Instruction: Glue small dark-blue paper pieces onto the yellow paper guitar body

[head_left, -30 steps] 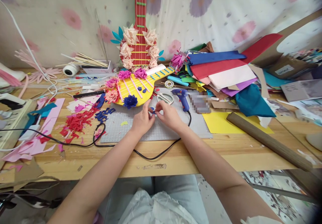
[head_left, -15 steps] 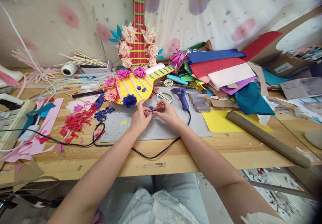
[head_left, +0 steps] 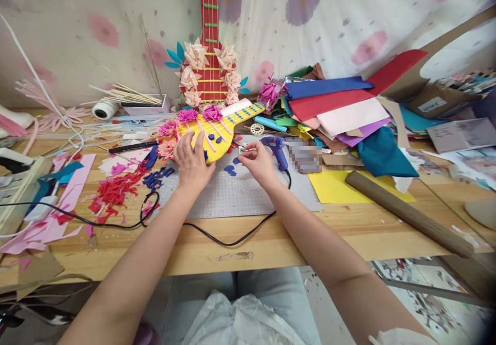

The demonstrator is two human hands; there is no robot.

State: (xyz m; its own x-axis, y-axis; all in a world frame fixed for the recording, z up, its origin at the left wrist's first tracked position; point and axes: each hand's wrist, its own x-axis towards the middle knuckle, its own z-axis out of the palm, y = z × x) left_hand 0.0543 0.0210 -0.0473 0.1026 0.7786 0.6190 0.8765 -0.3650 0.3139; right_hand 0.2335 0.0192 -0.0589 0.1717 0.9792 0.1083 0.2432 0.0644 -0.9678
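Note:
My left hand (head_left: 194, 165) lies with spread fingers on the lower left of a yellow paper guitar (head_left: 221, 150). It covers most of a dark blue paper flower (head_left: 205, 155) there. To its right, my right hand (head_left: 256, 163) is pinched just above the grey cutting mat (head_left: 248, 198), with a small blue paper petal (head_left: 235, 161) at its fingertips. More blue petals (head_left: 231, 170) lie on the mat between the hands. Scissors (head_left: 242, 149) are partly hidden behind my right fingers. A blue glue gun (head_left: 277, 151) rests right of that hand.
A red guitar (head_left: 209, 71) with pale paper flowers stands behind. Red scraps (head_left: 120, 187) and blue scraps (head_left: 158, 178) lie left. The glue gun's black cord (head_left: 232, 242) loops along the table's front. Stacked coloured paper (head_left: 337, 105) and a brown roll (head_left: 406, 213) are at the right.
My hands were together over the mat, pinching a blue piece. Now the left has moved left onto the yellow guitar and opened; the right stays pinched near its place. Petals on the mat are uncovered.

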